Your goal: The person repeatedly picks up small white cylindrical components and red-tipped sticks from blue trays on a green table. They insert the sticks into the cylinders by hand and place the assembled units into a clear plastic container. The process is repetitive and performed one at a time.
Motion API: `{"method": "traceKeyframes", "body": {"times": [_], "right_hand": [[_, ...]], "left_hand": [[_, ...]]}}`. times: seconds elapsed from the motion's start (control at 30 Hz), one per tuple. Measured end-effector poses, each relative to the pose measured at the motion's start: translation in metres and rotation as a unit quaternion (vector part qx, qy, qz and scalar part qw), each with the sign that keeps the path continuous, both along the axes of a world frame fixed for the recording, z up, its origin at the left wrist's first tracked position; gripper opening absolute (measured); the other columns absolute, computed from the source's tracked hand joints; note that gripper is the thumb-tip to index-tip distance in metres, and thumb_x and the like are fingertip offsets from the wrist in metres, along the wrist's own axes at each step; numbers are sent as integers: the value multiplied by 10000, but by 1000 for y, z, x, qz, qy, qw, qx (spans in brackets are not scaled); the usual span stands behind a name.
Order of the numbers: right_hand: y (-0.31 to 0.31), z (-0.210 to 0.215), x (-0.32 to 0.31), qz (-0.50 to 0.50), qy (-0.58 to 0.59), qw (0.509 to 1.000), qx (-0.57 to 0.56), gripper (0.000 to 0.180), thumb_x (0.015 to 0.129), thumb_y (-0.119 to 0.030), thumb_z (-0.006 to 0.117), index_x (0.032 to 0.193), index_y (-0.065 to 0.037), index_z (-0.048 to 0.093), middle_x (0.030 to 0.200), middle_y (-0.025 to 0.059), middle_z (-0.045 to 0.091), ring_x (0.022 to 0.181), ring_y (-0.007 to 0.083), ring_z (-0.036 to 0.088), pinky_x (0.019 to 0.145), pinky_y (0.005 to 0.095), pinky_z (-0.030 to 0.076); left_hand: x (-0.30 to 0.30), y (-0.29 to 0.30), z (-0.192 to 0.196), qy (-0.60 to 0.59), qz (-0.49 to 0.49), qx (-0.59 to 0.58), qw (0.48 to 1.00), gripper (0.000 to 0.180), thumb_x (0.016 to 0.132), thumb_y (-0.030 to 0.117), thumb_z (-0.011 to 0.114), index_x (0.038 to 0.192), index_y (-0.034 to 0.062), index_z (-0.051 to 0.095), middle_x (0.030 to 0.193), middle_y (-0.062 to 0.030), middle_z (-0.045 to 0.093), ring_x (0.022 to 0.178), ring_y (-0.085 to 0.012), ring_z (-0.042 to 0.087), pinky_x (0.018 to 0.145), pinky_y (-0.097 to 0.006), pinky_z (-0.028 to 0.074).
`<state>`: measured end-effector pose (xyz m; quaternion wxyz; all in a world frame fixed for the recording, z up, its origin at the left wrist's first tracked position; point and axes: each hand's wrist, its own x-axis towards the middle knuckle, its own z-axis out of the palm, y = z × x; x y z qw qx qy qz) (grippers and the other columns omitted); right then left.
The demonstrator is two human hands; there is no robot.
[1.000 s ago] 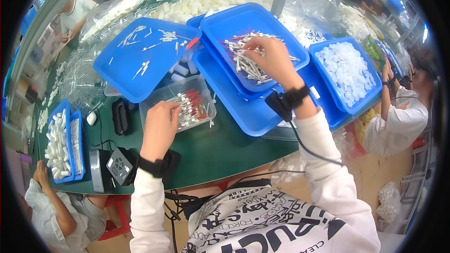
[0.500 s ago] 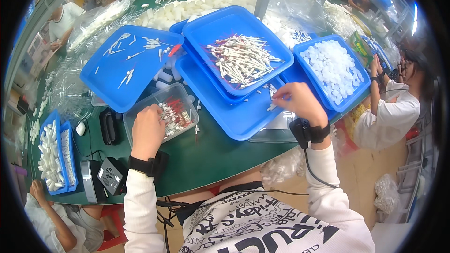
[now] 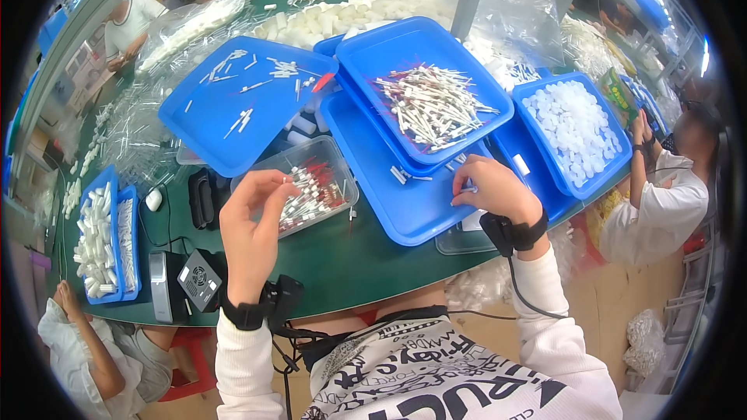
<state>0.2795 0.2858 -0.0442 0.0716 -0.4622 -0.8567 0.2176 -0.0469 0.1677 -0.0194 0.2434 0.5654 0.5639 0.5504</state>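
My left hand point(image 3: 253, 222) is raised over the near edge of the clear plastic tub point(image 3: 307, 190), fingers curled loosely and half open; the fingertips seem to pinch one small piece, though it is too small for me to be sure. The tub sits on the green table point(image 3: 342, 264) just in front of me and holds short white pieces with red ends.

My right hand point(image 3: 494, 190) rests on the rim of the lower blue tray point(image 3: 389, 202), fingers bent and closed on a small white piece point(image 3: 469, 188) at the tray's right edge. A few loose white pieces lie on that tray's floor near my fingers.

Stacked on top of it, tilted, is another blue tray point(image 3: 373, 62) heaped with thin white sticks point(image 3: 432, 105). To the left a third blue tray point(image 3: 210, 120) carries only scattered pieces. To the right a blue tray point(image 3: 615, 163) is full of white caps point(image 3: 576, 124).

Near my left wrist are a small grey box with a fan grille point(image 3: 194, 280) and a black device point(image 3: 204, 198). At the far left two narrow blue trays point(image 3: 109, 187) hold white tubes. Another person in a white top point(image 3: 661, 202) sits at the right end of the table.
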Motion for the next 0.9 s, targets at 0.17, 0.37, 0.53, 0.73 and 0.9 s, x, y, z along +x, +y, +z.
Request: {"method": "traceKeyframes", "body": {"times": [0.17,0.37,0.53,0.73,0.9], "right_hand": [[-12,2,-14,46,34,998,34,100,730,-146,748,802,-97,700,866,85,639,851,286,624,738,371,494],[-17,-4,-13,69,89,991,76,84,753,-110,724,823,-81,688,821,88,634,818,291,625,721,363,494],[-31,-2,-18,13,188,977,102,101,804,-96,711,881,-44,669,805,98,656,784,275,640,715,351,501],[-100,40,-69,16,480,867,-132,185,873,-6,671,1057,-7,692,916,76,712,806,132,677,732,270,537],[-111,39,-74,39,591,730,-340,184,928,-10,608,1087,54,674,1039,132,648,939,189,656,787,299,586]], "left_hand": [[16,-30,22,-299,-136,-122,937,205,1031,159,455,1079,16,594,721,-13,531,535,-73,473,518,-209,365],[27,-41,23,-205,-173,-213,940,320,1013,105,439,1274,-34,561,817,-8,537,613,-39,364,529,-189,298],[40,-52,32,8,-152,-130,980,280,973,19,488,1215,-38,616,858,-62,633,638,-65,471,578,-212,399],[51,-67,27,47,-116,-60,990,196,899,-26,600,1072,28,674,830,-63,713,620,-84,605,525,-210,443],[58,-64,29,63,-114,-29,991,135,878,-38,626,996,10,672,796,-78,700,623,-106,632,485,-209,436]]}}
